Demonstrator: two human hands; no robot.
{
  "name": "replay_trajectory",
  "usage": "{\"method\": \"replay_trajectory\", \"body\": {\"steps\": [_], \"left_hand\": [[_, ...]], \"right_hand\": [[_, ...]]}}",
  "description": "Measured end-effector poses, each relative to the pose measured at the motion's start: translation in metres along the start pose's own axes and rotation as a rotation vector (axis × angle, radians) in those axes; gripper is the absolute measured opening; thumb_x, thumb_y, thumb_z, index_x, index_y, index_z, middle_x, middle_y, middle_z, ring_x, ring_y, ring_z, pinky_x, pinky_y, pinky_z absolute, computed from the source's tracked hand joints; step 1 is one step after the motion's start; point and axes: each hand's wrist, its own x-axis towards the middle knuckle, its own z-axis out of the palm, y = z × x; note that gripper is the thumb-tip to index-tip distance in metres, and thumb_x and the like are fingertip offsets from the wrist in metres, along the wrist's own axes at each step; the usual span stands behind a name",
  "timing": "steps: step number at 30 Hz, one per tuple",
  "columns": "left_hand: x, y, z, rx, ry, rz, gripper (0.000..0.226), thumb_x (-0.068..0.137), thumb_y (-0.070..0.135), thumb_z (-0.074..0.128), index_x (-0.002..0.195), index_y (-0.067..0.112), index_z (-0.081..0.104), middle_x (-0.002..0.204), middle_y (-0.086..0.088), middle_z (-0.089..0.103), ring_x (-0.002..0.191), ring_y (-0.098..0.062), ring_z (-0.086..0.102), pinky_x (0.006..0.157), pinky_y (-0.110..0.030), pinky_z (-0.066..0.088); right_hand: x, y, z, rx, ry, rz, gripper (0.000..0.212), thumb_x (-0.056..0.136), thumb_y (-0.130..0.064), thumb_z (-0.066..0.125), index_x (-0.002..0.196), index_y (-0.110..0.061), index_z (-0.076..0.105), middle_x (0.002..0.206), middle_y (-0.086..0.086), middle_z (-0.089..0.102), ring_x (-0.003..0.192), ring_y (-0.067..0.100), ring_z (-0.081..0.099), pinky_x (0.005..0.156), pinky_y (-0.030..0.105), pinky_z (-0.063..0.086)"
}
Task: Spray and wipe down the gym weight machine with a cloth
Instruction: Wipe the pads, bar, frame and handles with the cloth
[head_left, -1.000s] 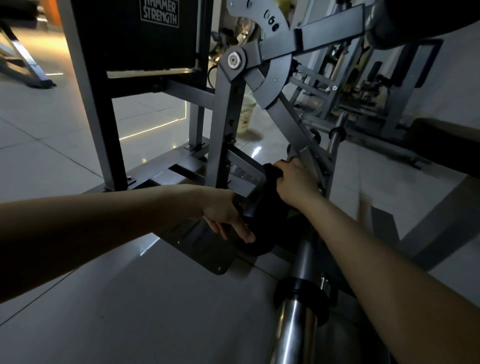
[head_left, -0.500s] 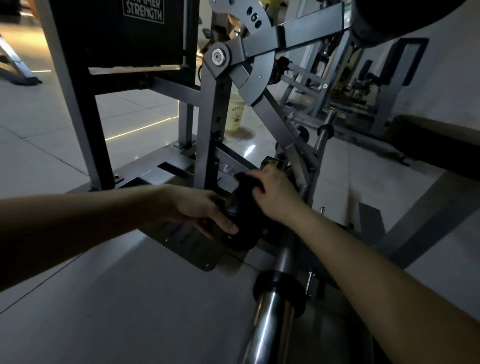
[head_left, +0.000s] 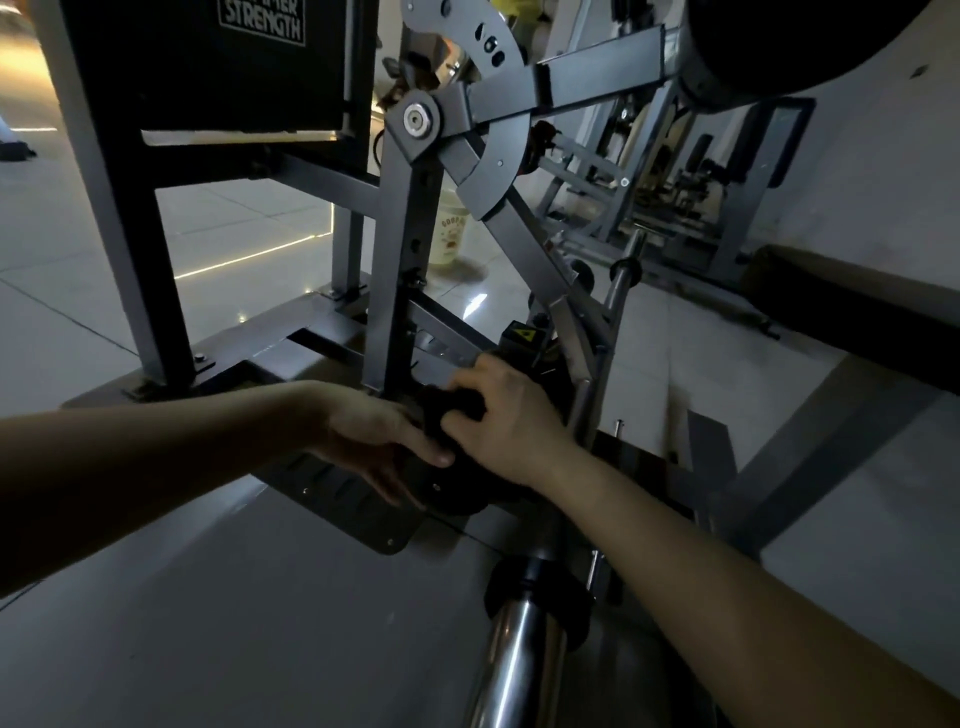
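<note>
Cloth (head_left: 448, 411): 1, dark, gripped by right hand (head_left: 506, 415) | left hand (head_left: 374, 436): outstretched, beside cloth

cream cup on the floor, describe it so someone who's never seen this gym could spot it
Find the grey steel weight machine and the round silver pivot bolt. Follow the upright post below that bolt down; just right of it, on the glossy tiled floor behind the frame, stands the cream plastic cup. It is the only pale, printed container among dark metal bars.
</note>
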Motion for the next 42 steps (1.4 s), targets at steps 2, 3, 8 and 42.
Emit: {"method": "replay_trajectory", "body": {"steps": [2, 3, 8, 42], "left_hand": [[0.002, -0.002, 0.003, -0.06, -0.011, 0.058, 0.054, 0.088, 0.011, 0.07, 0.139, 0.021, 0.055, 0.132, -0.003, 0.069, 0.124, -0.026, 0.064, 0.109, -0.053, 0.047], [0.002, 0.0, 0.005, -0.048, -0.005, 0.06, 0.051, 0.089, 0.011, 0.07, 0.137, 0.02, 0.056, 0.131, -0.003, 0.069, 0.123, -0.024, 0.065, 0.109, -0.053, 0.048], [-0.007, 0.02, 0.015, 0.11, 0.149, 0.015, 0.032, 0.085, 0.013, 0.079, 0.115, 0.011, 0.07, 0.113, -0.008, 0.076, 0.109, -0.026, 0.072, 0.103, -0.05, 0.053], [-0.011, -0.002, 0.017, 0.413, 0.455, 0.173, 0.079, 0.067, 0.048, 0.092, 0.133, 0.028, 0.055, 0.123, 0.01, 0.062, 0.107, -0.012, 0.061, 0.093, -0.03, 0.051]], "right_hand": [[0.0, 0.0, 0.002, 0.038, -0.033, -0.028, 0.028, 0.092, -0.024, 0.064, 0.119, -0.019, 0.067, 0.107, -0.005, 0.046, 0.106, 0.019, 0.055, 0.091, 0.035, 0.048], [0.001, 0.003, 0.003, 0.039, -0.031, -0.03, 0.032, 0.092, -0.022, 0.063, 0.123, -0.02, 0.066, 0.108, -0.005, 0.045, 0.109, 0.02, 0.054, 0.094, 0.035, 0.048], [0.021, 0.028, 0.002, -0.078, 0.023, 0.059, 0.041, 0.096, -0.017, 0.057, 0.137, -0.025, 0.059, 0.127, 0.009, 0.048, 0.124, 0.028, 0.047, 0.104, 0.044, 0.046], [0.042, 0.039, 0.004, -0.171, 0.04, 0.129, 0.026, 0.094, -0.027, 0.054, 0.117, -0.018, 0.062, 0.115, 0.007, 0.058, 0.105, 0.027, 0.058, 0.085, 0.037, 0.048]]}}
